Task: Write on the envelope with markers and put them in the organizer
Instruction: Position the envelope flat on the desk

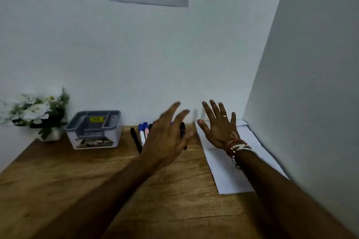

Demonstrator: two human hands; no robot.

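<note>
Over wooden desk (77,190), at 12 o'clock: left hand (165,137), blurred, fingers spread, gripping nothing, above markers (142,134) lying flat. At 2 o'clock: right hand (217,130), splayed and empty, over white envelope (229,172) beside the side wall. At 10 o'clock: grey organizer (93,128), white flowers (37,110) at 9 o'clock of it.

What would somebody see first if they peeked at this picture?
Two hands with spread fingers, right in the middle: the left hand is in front of the markers, and the right hand, with beaded bracelets at the wrist, is over the white envelope on the right. After that, the grey organizer and the white flowers at the back left of the wooden table.
</note>
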